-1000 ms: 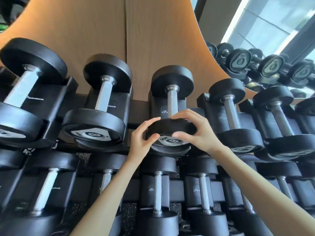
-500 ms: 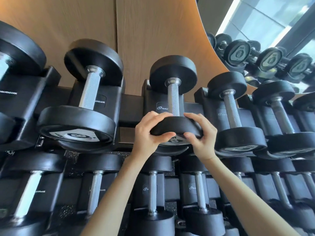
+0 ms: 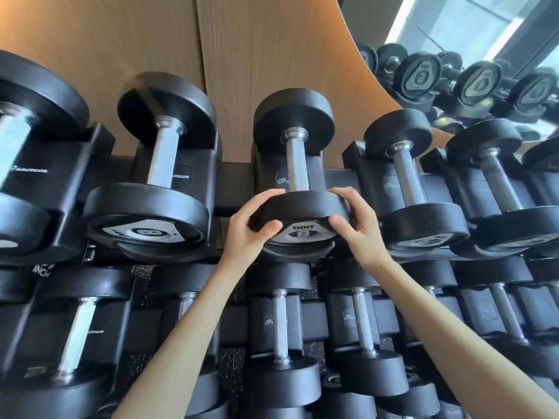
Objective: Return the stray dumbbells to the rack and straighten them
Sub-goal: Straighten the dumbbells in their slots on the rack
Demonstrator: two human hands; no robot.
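A black dumbbell (image 3: 298, 172) with a knurled steel handle lies in a cradle on the top tier of the black rack (image 3: 233, 182), at the middle of the view. Its near head carries a grey plate with the number 8. My left hand (image 3: 251, 228) grips the left side of that near head, thumb under the rim. My right hand (image 3: 357, 225) grips the right side of the same head. Both forearms reach up from the bottom of the view.
Larger dumbbells (image 3: 157, 179) sit in the cradles to the left, smaller ones (image 3: 414, 189) to the right. A lower tier (image 3: 281, 334) holds several more. A wood-panelled wall (image 3: 257, 55) rises behind the rack. A mirror (image 3: 453, 55) at upper right reflects other dumbbells.
Both hands went from loosely touching the near head of the middle dumbbell to gripping it from both sides. The number plate now reads upright. My view has moved closer to the rack.
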